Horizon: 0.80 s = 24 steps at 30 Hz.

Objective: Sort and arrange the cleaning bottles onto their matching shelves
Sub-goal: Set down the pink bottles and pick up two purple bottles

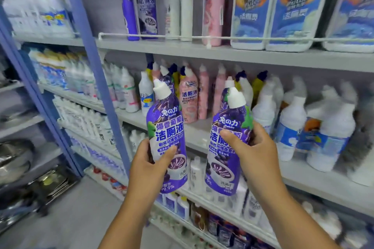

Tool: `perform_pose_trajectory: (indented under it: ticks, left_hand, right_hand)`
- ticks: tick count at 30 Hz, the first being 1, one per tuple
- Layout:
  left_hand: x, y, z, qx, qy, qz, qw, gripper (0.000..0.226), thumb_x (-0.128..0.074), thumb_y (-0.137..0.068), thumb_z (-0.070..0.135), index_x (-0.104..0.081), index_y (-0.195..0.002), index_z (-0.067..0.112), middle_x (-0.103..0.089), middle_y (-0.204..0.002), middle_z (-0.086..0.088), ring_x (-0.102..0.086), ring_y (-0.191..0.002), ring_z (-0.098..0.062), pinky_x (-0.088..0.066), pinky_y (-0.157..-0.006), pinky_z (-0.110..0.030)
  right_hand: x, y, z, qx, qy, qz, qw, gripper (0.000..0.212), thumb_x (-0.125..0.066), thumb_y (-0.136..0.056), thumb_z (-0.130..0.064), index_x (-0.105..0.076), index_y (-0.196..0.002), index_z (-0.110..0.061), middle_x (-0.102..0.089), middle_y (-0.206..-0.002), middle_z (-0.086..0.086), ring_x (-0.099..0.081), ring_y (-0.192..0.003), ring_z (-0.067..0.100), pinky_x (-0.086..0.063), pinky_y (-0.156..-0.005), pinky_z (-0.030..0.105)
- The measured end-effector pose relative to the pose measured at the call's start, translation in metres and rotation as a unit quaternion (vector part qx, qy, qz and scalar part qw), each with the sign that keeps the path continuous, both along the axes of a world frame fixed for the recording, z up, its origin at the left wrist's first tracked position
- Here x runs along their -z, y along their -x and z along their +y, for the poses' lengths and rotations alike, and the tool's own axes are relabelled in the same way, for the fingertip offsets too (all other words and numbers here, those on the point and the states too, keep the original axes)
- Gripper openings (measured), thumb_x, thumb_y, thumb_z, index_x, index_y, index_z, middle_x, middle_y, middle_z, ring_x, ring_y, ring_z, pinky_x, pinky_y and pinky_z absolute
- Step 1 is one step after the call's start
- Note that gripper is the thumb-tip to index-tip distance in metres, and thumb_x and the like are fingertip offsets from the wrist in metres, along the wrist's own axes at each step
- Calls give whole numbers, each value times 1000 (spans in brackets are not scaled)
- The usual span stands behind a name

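Nearest, both hands are gripping bottles in front of the shelves, held well apart. The left hand [146, 164] is wrapping its fingers round a purple plastic toilet-cleaner bottle with a white angled cap [167, 137], holding it upright. The right hand [252, 151] is clasping a second purple plastic bottle of the same kind [227, 147], tilting slightly. Behind them, pink bottles [189, 99] are standing on the grey middle shelf [202, 133], beside white bottles with blue labels [291, 127]. Farther up, two more purple bottles [139, 4] are standing on the grey top shelf [222, 53], near large white jugs [273, 10].
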State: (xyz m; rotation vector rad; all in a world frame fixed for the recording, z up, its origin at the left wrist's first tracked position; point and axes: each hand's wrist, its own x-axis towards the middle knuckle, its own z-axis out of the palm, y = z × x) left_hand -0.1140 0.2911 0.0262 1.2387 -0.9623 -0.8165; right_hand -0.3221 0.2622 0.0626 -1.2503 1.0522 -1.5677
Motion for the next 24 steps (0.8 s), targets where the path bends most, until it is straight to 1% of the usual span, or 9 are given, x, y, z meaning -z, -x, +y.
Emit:
perform_pose_trajectory:
  ticks: [2,4,7,12,14,16,20,22,24]
  left_hand:
    - [1,-9,-21,6,4,1,1000,20,-76,-90,24,-66,-108,28,-79,-96,6,-76,-80,-12,-55,-56,-25]
    - [2,-16,-42,8,5,-9,1000,22,-75,-91,24,-67,-110,29,-79,-99,6,-77,-84,-13,-55,-58,-24]
    - [2,-26,-74,4,3,-25,1000,23,-76,-91,24,-67,-111,31,-79,-100,8,-76,-89,-14,-59,-69,-32]
    - [7,-42,-131,2,4,-54,999,26,-75,-91,20,-65,-112,32,-78,-99,13,-75,-90,-9,-58,-72,-31]
    - [13,-47,-158,11,4,-52,999,27,-75,-91,17,-66,-114,29,-78,-101,10,-76,-93,-14,-60,-77,-37]
    - [19,-49,-186,18,3,-54,998,29,-75,-90,13,-67,-115,25,-78,-102,8,-75,-95,-15,-60,-81,-39]
    - [32,-51,-241,40,13,-73,996,32,-77,-88,10,-66,-114,24,-78,-100,10,-74,-90,-5,-61,-79,-28]
    - [41,-55,-264,65,9,-77,995,31,-77,-88,10,-65,-112,26,-78,-98,16,-74,-89,-3,-60,-79,-29]
    - [49,-60,-283,87,6,-96,992,29,-78,-88,13,-65,-109,28,-76,-97,23,-72,-87,1,-57,-79,-29]
  right_hand:
    - [0,-13,-23,0,2,-4,1000,29,-83,-83,-21,-72,-108,-30,-79,-102,-1,-77,-92,22,-61,-86,53]
    - [0,-25,-47,-5,10,0,1000,30,-82,-83,-22,-70,-110,-29,-80,-101,-3,-77,-90,20,-62,-86,52]
    - [2,-44,-87,4,27,2,1000,36,-82,-83,-24,-68,-116,-28,-79,-103,-6,-77,-92,17,-62,-86,50]
    - [11,-68,-145,29,46,24,998,42,-83,-83,-31,-66,-120,-32,-77,-110,-9,-74,-100,11,-60,-91,46]
    - [15,-74,-163,36,42,28,998,40,-82,-85,-26,-65,-120,-32,-76,-108,-14,-73,-98,4,-59,-92,41]
    - [18,-79,-181,40,38,32,998,37,-80,-87,-25,-63,-119,-33,-75,-108,-16,-72,-99,2,-59,-94,40]
    - [25,-88,-222,86,41,55,994,39,-77,-90,-21,-62,-125,-28,-74,-113,-12,-70,-104,1,-56,-99,38]
    - [35,-94,-241,112,35,68,991,43,-78,-89,-18,-60,-127,-29,-73,-115,-13,-69,-106,1,-54,-102,37]
    - [46,-97,-254,136,20,78,987,50,-78,-89,-21,-56,-133,-30,-71,-120,-14,-66,-112,1,-51,-105,34]
